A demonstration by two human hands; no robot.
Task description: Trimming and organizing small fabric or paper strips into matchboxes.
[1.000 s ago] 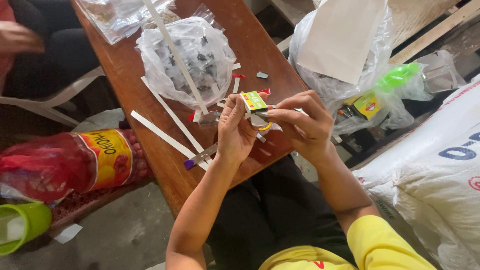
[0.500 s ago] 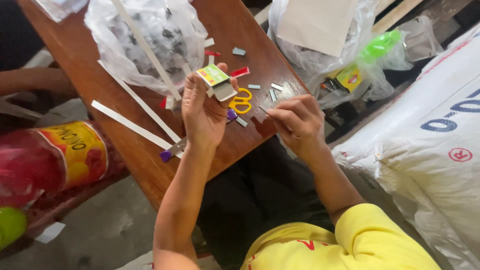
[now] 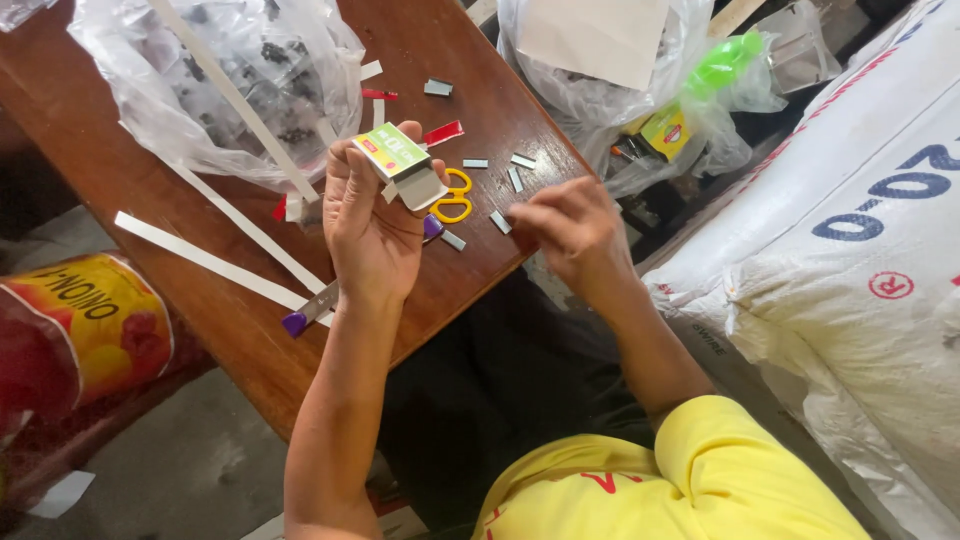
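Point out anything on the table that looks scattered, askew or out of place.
Small grey staple strips lie loose at mixed angles near the yellow scissors, close to the table edge. The little box in the left hand is slid open. White paper strips lie crisscrossed.

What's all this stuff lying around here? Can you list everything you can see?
small box: one, green and yellow with a grey tray sliding out, held up in the left hand
staple strips: several, grey, scattered on the table near the right hand
scissors: one, yellow handles, on the table behind the box
paper strips: several, white, long, across the table
clear bag: one, holding small dark pieces, far side of the table
table: one, brown wood
white sack: one, at right
left hand: gripping the box
right hand: fingers pinched together above the table edge
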